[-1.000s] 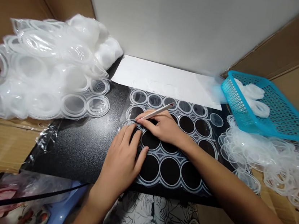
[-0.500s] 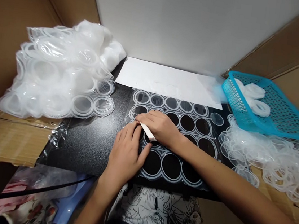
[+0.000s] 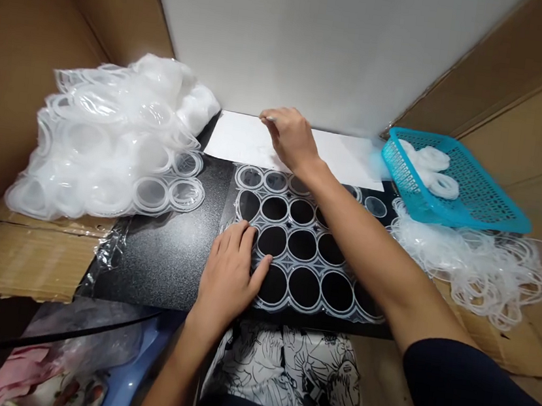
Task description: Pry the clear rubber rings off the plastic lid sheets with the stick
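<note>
Nearest: patterned cloth [image 3: 289, 376], black on white, below the table edge. To its left a blue bin [image 3: 132, 370], with a clear plastic bag [image 3: 91, 336] and pink cloth [image 3: 23, 367] close by; cannot tell if inside or beside it. Black cable [image 3: 62, 335] crosses there.

Black table [image 3: 159, 268]: left hand [image 3: 228, 270] palm down on the left edge of the ring sheet [image 3: 285, 263], fingers stretched, slightly parted, gripping nothing. Sheet lies flat, 4 rows of round rings. Right forearm [image 3: 359, 247] slants over it, hiding some right-side rings.

Right of sheet: loose rings [image 3: 480, 268], tangled heap, along the basket's near side. Left: bulky pile of bagged rings [image 3: 105, 143], partly over cardboard [image 3: 22, 258]. 1 clear disc [image 3: 376, 207] by the sheet's far right corner.

Turquoise basket [image 3: 485, 190], perforated: white bundles [image 3: 434, 160] at its left end, nearest ring-shaped.

Far: white paper [image 3: 234, 136]; right hand [image 3: 289, 136] raised over it, fingers pinched round a thin tool [image 3: 271, 119], only its pale end showing. Behind, pale wall [image 3: 339, 53].
</note>
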Demonstrator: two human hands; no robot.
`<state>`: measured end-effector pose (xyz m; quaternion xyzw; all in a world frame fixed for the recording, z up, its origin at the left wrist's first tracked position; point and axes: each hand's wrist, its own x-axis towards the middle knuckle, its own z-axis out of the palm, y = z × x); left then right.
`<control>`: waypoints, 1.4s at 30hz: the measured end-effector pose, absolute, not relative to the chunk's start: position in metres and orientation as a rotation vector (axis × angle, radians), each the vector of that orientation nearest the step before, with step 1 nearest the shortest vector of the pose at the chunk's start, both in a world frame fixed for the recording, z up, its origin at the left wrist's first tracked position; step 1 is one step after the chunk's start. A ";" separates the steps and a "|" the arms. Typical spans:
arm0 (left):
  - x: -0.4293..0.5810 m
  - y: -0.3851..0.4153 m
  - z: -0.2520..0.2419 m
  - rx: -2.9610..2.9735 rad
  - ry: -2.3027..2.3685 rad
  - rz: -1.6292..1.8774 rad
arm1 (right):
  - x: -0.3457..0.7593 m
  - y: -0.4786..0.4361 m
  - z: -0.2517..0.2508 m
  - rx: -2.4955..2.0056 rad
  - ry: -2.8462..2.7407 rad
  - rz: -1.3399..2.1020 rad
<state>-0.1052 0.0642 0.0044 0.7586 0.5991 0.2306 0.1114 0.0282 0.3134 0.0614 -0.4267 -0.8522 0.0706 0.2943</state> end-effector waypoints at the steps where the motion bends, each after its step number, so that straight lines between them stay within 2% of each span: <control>1: -0.107 0.064 0.004 2.212 1.744 0.710 | 0.035 0.306 0.064 -1.106 -2.267 0.278; 7: -0.108 0.064 0.013 2.212 1.573 0.894 | 0.091 0.212 0.047 -0.969 -2.350 0.970; 14: -0.075 0.070 0.014 2.356 1.529 0.649 | 0.107 0.188 0.017 -1.050 -2.147 1.129; 31: -0.067 0.071 0.004 2.356 1.631 0.593 | 0.111 0.188 0.017 -1.007 -2.212 1.009; 37: -0.066 0.073 0.005 2.353 1.642 0.566 | 0.114 0.185 0.005 -0.783 -2.467 0.687; 40: -0.065 0.073 0.006 2.355 1.646 0.561 | 0.113 0.188 0.004 -0.862 -2.533 0.505; 42: -0.066 0.072 0.005 2.357 1.647 0.566 | 0.110 0.192 0.008 -0.893 -2.535 0.515</control>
